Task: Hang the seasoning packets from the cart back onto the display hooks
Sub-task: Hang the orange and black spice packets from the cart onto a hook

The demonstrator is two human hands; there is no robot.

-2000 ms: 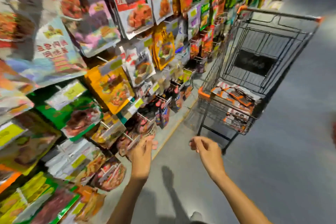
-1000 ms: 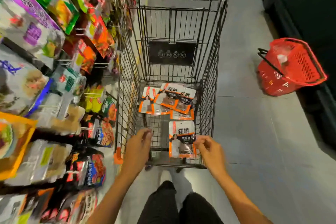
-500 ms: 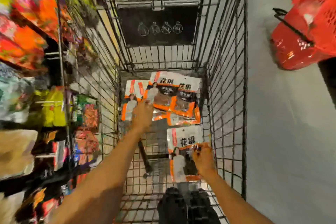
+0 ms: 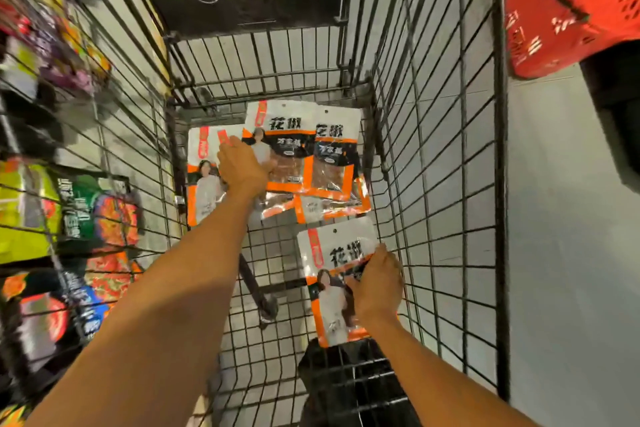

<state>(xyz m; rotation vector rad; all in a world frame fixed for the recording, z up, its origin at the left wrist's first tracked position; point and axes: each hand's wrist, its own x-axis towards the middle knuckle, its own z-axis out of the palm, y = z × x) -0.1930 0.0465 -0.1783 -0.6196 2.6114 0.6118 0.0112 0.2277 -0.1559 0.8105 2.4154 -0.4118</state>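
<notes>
To my right I see a red plastic basket (image 4: 568, 7) beside the grey floor (image 4: 571, 253). On my left, colourful packages (image 4: 100, 218) show blurred on shelves.

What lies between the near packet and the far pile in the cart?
Only a thin strip of black wire cart floor separates the white-orange packet from the pile (head view).

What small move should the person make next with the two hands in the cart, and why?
Probably close the left hand round one of the far packets. The right hand pinches the near packet at its right edge, but the left only lies on the overlapping pile at the far end of the cart, and its grip is hidden. Both hands could then lift out.
</notes>
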